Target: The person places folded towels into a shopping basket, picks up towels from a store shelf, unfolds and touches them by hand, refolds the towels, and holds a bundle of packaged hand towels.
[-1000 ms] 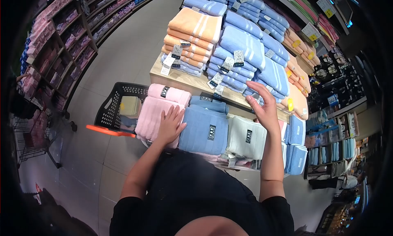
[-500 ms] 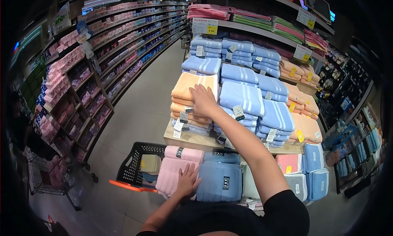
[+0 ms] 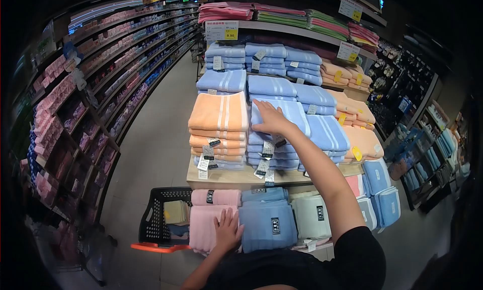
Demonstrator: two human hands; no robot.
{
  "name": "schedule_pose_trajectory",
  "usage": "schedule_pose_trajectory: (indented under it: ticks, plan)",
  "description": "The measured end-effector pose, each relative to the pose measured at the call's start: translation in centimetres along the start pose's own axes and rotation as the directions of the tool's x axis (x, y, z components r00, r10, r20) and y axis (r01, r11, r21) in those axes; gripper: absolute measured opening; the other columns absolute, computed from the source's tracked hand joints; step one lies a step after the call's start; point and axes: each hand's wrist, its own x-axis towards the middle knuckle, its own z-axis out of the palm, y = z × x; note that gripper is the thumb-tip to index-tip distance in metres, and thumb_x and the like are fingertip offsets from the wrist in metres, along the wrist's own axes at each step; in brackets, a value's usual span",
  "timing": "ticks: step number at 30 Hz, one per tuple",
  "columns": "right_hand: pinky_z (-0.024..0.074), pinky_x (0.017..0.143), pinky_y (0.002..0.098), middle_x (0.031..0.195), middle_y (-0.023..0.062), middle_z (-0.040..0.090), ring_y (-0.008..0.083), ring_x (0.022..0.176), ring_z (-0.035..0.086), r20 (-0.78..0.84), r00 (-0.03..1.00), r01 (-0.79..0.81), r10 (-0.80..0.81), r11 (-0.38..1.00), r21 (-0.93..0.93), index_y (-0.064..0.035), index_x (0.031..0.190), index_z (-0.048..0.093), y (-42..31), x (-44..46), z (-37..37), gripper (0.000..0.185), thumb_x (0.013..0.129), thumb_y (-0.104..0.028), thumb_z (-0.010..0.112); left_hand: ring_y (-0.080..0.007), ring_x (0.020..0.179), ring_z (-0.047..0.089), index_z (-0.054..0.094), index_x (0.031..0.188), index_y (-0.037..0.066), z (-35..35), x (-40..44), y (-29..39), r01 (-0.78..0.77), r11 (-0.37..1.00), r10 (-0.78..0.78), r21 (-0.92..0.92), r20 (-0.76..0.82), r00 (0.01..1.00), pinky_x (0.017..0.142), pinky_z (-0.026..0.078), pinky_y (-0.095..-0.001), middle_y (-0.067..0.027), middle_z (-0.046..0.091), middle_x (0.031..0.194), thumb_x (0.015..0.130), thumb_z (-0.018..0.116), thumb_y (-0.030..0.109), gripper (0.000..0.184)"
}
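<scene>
My right hand (image 3: 272, 121) lies with fingers spread on the top folded blue towel (image 3: 294, 115) of a front stack, its white stripes partly covered by the hand. Just left of it stands a stack of orange towels (image 3: 211, 111) with white stripes and hanging paper tags. Lower down, my left hand (image 3: 229, 231) rests with fingers apart on a folded pink towel (image 3: 203, 224). Beside that hand, to the right, is a darker blue towel (image 3: 264, 224) with a black label. A pale grey-green towel (image 3: 308, 217) sits farther right, partly behind my right arm.
A black shopping basket (image 3: 151, 217) with an orange handle stands at lower left, holding a few folded items. More blue towels fill the wooden display (image 3: 282, 177), with peach towels (image 3: 359, 141) on its right. Long stocked shelves (image 3: 126, 63) line the aisle on the left.
My right hand has moved from the orange stack rightward onto the blue towels. My left hand stays on the pink towel. The view has shifted a little to the right.
</scene>
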Motion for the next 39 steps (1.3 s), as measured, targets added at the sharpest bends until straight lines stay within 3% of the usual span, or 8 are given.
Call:
schedule_pose_trajectory:
  ticks: [17, 21, 23, 25, 28, 32, 35, 39]
  plan:
    - [0.0475, 0.08, 0.0401, 0.091, 0.0183, 0.064, 0.0346, 0.087, 0.061, -0.566, 0.823, 0.028, 0.05, 0.991, 0.128, -0.0043, 0.104, 0.06, 3.2, -3.6, -2.5, 0.039, 0.064, -0.006, 0.061, -0.0357, 0.131, 0.026, 0.043, 0.129, 0.005, -1.2, 1.0, 0.0, 0.079, 0.971, -0.067, -0.226, 0.061, 0.996, 0.101, 0.013, -0.0616, -0.0174, 0.033, 0.139, 0.086, 0.052, 0.037, 0.054]
    - [0.0443, 0.087, 0.0367, 0.111, 0.0145, 0.06, 0.0313, 0.104, 0.057, -0.66, 0.704, 0.538, -0.263, 0.804, 0.253, -0.0086, 0.109, 0.059, -0.4, -11.8, -4.0, 0.044, 0.066, -0.003, 0.063, -0.0328, 0.13, 0.029, 0.039, 0.133, 0.007, -3.8, 3.3, 3.4, 0.233, 0.11, -0.039, -0.966, 0.23, 0.973, 0.103, 0.021, -0.0544, -0.015, 0.035, 0.139, 0.089, 0.044, 0.045, 0.058]
    - [0.0371, 0.096, 0.043, 0.119, 0.011, 0.057, 0.0298, 0.115, 0.05, -0.512, 0.756, 0.593, -0.407, 0.757, 0.275, -0.0098, 0.109, 0.059, -2.7, -16.7, -2.7, 0.045, 0.065, -0.002, 0.064, -0.0311, 0.129, 0.032, 0.037, 0.134, 0.007, -5.1, 5.9, 4.9, 0.412, -0.659, 0.251, -0.629, 0.333, 0.909, 0.104, 0.025, -0.0486, -0.014, 0.036, 0.139, 0.09, 0.04, 0.049, 0.061]
    - [0.026, 0.103, 0.0482, 0.132, 0.0119, 0.045, 0.031, 0.127, 0.037, -0.129, 0.847, 0.531, -0.515, 0.817, 0.225, -0.011, 0.114, 0.055, -4.0, -21.1, -0.3, 0.054, 0.062, -0.002, 0.065, -0.0304, 0.125, 0.037, 0.036, 0.134, 0.006, -7.2, 7.8, 8.2, 0.354, -0.817, 0.247, -0.455, 0.279, 0.928, 0.103, 0.03, -0.0425, -0.0142, 0.039, 0.136, 0.089, 0.035, 0.056, 0.067]
    - [0.0168, 0.107, 0.0502, 0.143, 0.0143, 0.028, 0.0337, 0.134, 0.022, 0.284, 0.867, 0.408, -0.409, 0.911, 0.069, -0.0121, 0.129, 0.042, -5.0, -25.8, 4.1, 0.065, 0.069, -0.01, 0.066, -0.0302, 0.122, 0.04, 0.035, 0.135, 0.008, -3.5, 7.9, 6.0, 0.266, -0.758, 0.084, -0.596, 0.315, 0.945, 0.101, 0.034, -0.0432, -0.0141, 0.04, 0.135, 0.088, 0.033, 0.06, 0.07]
    - [0.0141, 0.109, 0.0412, 0.145, 0.0184, 0.019, 0.0287, 0.137, 0.013, 0.116, 0.959, -0.004, -0.258, 0.395, 0.918, -0.0037, 0.142, 0.014, -4.2, -28.2, 7.3, 0.086, 0.078, -0.028, 0.066, -0.0294, 0.119, 0.043, 0.029, 0.138, 0.01, -3.3, 6.1, 7.3, 0.353, -0.767, 0.189, -0.536, 0.337, 0.922, 0.099, 0.035, -0.0425, -0.0155, 0.04, 0.133, 0.084, 0.048, 0.05, 0.07]
    - [0.0196, 0.107, 0.0395, 0.14, 0.0219, 0.025, 0.0301, 0.132, 0.023, -0.054, 0.992, 0.021, 0.111, 0.281, 0.959, -0.0002, 0.14, 0.016, -6.9, -28.3, 9.8, 0.091, 0.076, -0.038, 0.069, -0.0283, 0.117, 0.044, 0.022, 0.138, 0.009, -3.8, 5.3, 10.4, 0.222, -0.091, 0.101, -0.971, 0.213, 0.972, 0.098, 0.038, -0.0413, -0.015, 0.042, 0.128, 0.075, 0.056, 0.046, 0.081]
    - [0.0328, 0.099, 0.0379, 0.124, 0.0175, 0.04, 0.0279, 0.116, 0.041, -0.129, 0.934, 0.03, 0.335, 0.285, 0.958, -0.0001, 0.137, 0.027, -7.8, -28.0, 11.1, 0.087, 0.071, -0.032, 0.075, -0.0254, 0.119, 0.041, 0.014, 0.138, 0.011, -5.1, 5.0, 11.9, 0.197, -0.169, 0.15, -0.966, 0.172, 0.973, 0.099, 0.035, -0.0389, -0.0107, 0.037, 0.128, 0.064, 0.065, 0.029, 0.091]
